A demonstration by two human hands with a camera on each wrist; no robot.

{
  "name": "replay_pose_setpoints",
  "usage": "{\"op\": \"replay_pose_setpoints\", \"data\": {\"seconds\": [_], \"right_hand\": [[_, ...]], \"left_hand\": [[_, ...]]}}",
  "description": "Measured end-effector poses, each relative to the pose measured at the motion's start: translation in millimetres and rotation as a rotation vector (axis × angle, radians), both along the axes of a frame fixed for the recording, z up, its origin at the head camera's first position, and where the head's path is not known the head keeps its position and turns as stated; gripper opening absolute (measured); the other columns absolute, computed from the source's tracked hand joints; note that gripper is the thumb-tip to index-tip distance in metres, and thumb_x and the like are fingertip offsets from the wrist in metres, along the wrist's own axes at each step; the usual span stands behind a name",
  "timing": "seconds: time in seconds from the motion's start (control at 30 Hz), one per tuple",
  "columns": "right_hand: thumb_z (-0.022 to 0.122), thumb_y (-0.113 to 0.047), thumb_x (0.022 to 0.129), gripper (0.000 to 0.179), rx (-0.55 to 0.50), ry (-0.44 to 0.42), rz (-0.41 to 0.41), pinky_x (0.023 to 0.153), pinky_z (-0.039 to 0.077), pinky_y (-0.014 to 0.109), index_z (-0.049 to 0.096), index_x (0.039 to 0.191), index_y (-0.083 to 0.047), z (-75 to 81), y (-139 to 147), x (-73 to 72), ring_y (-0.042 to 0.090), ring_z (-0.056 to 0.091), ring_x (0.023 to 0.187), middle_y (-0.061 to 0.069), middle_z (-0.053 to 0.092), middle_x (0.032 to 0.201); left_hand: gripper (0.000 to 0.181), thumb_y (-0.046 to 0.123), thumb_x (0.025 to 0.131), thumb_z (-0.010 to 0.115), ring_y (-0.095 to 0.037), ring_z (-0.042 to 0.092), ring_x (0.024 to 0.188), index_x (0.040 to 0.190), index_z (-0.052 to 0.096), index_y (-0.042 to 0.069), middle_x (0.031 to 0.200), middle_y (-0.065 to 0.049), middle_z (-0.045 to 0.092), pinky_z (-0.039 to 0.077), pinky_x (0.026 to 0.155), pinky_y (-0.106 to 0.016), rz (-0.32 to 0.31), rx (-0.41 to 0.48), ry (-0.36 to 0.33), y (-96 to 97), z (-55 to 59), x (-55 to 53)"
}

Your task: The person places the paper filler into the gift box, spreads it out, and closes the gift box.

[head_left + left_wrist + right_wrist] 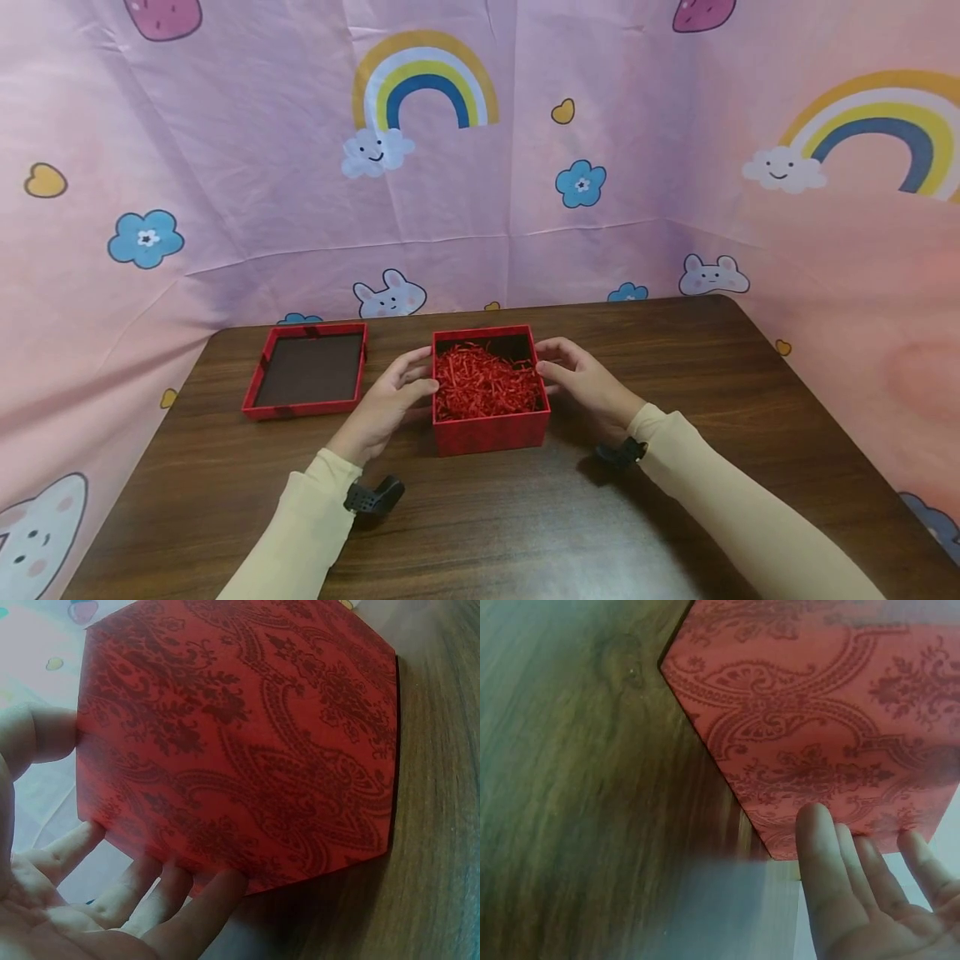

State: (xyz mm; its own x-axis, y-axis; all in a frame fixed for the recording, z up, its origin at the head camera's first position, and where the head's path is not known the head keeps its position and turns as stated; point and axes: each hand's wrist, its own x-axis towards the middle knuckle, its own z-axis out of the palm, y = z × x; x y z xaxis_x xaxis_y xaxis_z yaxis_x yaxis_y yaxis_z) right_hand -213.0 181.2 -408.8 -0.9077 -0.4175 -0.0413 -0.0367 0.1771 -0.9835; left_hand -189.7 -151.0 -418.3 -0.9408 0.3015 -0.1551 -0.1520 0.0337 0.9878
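A red patterned box (491, 435) stands without its lid on the table, filled with shredded red paper (487, 385). At its left side my left hand (386, 404) has its thumb at the rim and its fingers spread. The left wrist view shows these fingertips (226, 881) along the edge of the box's dark-patterned wall (232, 742). On the opposite side is my right hand (588, 383), thumb at the rim. In the right wrist view its nearly straight fingers (821, 855) lie against the lower part of the red wall (802, 712).
The red box lid (306, 410) lies to the left with its dark inside facing up. Both hands and the box are over a brown wooden table (480, 533). A pastel cloth (285, 183) with rainbows and flowers hangs behind and at the sides.
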Motion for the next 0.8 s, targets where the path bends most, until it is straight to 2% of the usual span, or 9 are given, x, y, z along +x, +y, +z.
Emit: {"op": "replay_pose_setpoints", "data": {"seconds": [0.1,0.2,0.33,0.47,0.53,0.6,0.7,0.8], "right_hand": [[0.060,-0.022,0.106,0.049,0.012,-0.004,-0.019,0.098,0.056,0.050,0.045,0.146,0.001,0.3,-0.3,-0.1,0.029,0.063,0.118,0.021,0.054,0.141],[0.060,-0.021,0.106,0.047,0.007,-0.015,-0.024,0.099,0.055,0.051,0.046,0.145,0.000,1.2,-0.6,0.1,0.030,0.063,0.119,0.021,0.054,0.141],[0.061,-0.025,0.105,0.047,-0.017,-0.059,-0.024,0.102,0.053,0.052,0.047,0.145,-0.003,1.8,-1.1,0.2,0.030,0.062,0.121,0.018,0.054,0.141],[0.063,-0.026,0.104,0.048,-0.038,-0.083,-0.024,0.103,0.053,0.051,0.048,0.144,-0.004,0.6,-0.6,-0.6,0.029,0.062,0.122,0.017,0.055,0.142],[0.064,-0.026,0.104,0.049,-0.051,-0.088,-0.023,0.103,0.053,0.051,0.048,0.145,-0.004,0.4,0.1,-0.7,0.030,0.061,0.123,0.018,0.055,0.142],[0.064,-0.026,0.103,0.050,-0.070,-0.098,-0.023,0.103,0.053,0.051,0.049,0.145,-0.003,0.3,0.8,-0.6,0.030,0.061,0.123,0.018,0.055,0.142],[0.066,-0.028,0.102,0.052,-0.096,-0.122,-0.027,0.103,0.052,0.051,0.049,0.145,-0.004,-0.7,1.3,-0.7,0.029,0.061,0.123,0.018,0.055,0.142],[0.067,-0.029,0.102,0.053,-0.109,-0.128,-0.030,0.103,0.053,0.050,0.049,0.146,-0.004,-4.2,1.8,-1.7,0.028,0.062,0.123,0.017,0.055,0.143]], "left_hand": [[0.071,0.022,0.102,0.065,-0.039,0.049,0.138,0.162,0.029,0.020,0.160,-0.019,0.035,0.046,0.109,-0.055,-0.008,-0.045,0.044,-1.2,0.6,-1.6],[0.073,0.025,0.102,0.066,-0.040,0.047,0.139,0.163,0.026,0.020,0.160,-0.020,0.034,0.046,0.109,-0.055,-0.012,-0.075,0.120,-6.9,3.6,-4.6],[0.074,0.030,0.102,0.066,-0.042,0.045,0.141,0.163,0.025,0.019,0.158,-0.021,0.036,0.045,0.109,-0.058,0.011,-0.134,0.228,-24.6,16.3,-9.3],[0.076,0.038,0.102,0.065,-0.039,0.045,0.142,0.164,0.025,0.022,0.156,-0.017,0.040,0.043,0.109,-0.062,0.057,-0.331,0.312,-50.5,37.2,-12.0],[0.079,0.044,0.101,0.065,-0.037,0.045,0.143,0.165,0.023,0.023,0.157,-0.016,0.041,0.042,0.109,-0.063,0.079,-0.423,0.324,-64.9,47.3,-12.7],[0.082,0.046,0.101,0.065,-0.039,0.045,0.142,0.165,0.021,0.021,0.157,-0.019,0.041,0.042,0.109,-0.062,0.105,-0.467,0.320,-81.1,54.3,-14.2],[0.082,0.044,0.102,0.063,-0.042,0.047,0.139,0.165,0.020,0.015,0.155,-0.024,0.043,0.045,0.104,-0.057,0.162,-0.532,0.334,-109.3,58.8,-16.8],[0.079,0.042,0.103,0.061,-0.046,0.050,0.135,0.164,0.022,0.011,0.151,-0.028,0.046,0.047,0.099,-0.053,0.247,-0.637,0.385,-141.0,57.5,-19.4]]}}
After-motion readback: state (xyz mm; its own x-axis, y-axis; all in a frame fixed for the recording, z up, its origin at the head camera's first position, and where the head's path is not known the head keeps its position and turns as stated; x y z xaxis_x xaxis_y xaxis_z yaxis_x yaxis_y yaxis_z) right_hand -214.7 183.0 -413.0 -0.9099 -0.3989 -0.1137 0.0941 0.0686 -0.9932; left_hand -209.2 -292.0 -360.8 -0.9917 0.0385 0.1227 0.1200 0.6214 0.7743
